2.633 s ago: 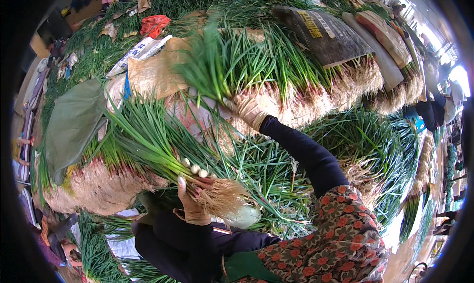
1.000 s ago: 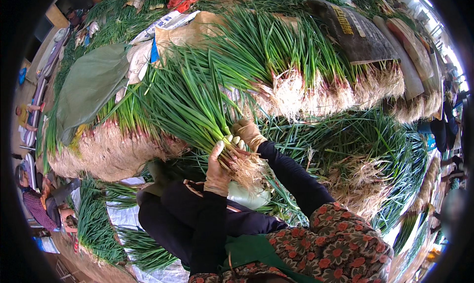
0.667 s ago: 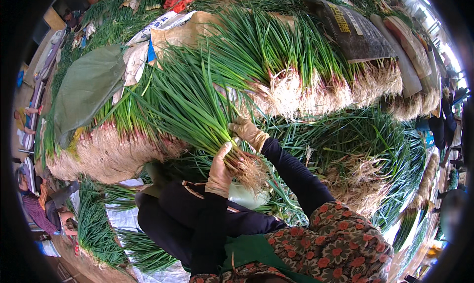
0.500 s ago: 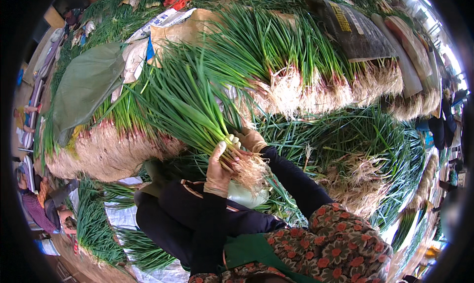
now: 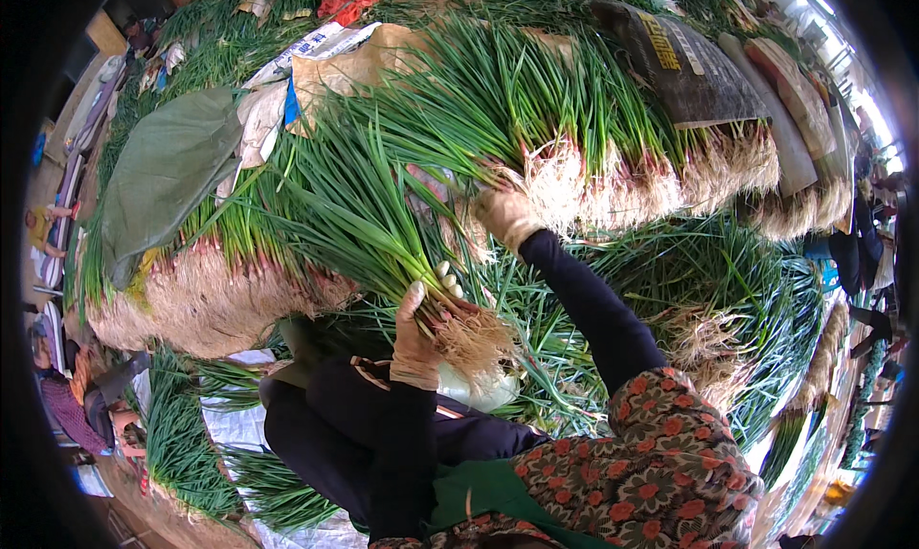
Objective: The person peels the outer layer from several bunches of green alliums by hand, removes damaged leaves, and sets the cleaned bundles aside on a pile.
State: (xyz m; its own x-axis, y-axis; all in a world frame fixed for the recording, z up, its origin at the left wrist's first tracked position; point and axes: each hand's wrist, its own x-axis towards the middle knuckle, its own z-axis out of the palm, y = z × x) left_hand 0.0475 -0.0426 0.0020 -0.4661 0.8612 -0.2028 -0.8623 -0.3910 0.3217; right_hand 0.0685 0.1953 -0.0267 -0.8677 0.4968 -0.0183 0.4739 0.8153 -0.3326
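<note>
My gloved left hand [image 5: 416,343] is closed round a bunch of green garlic [image 5: 392,238], gripping it by the reddish-white stems just above a pale tuft of roots. The bunch tilts, with long leaves fanning up and to the left. My gloved right hand [image 5: 507,216] is at the left end of a stacked row of green garlic [image 5: 555,99], its fingers curled at the stems there and partly hidden. Roots hang thickly along this row's near side.
A second root-edged stack [image 5: 220,295] lies left under a green cloth [image 5: 168,176]. Dark sacking [image 5: 684,61] covers the row's right part. Loose plants with matted roots [image 5: 713,343] lie at right. A red bag [image 5: 347,0] is far back; a person [image 5: 81,410] is at the left edge.
My right hand has left the held bunch and moved up and slightly right to the stacked row. My left hand keeps its grip, with the bunch nearly in place.
</note>
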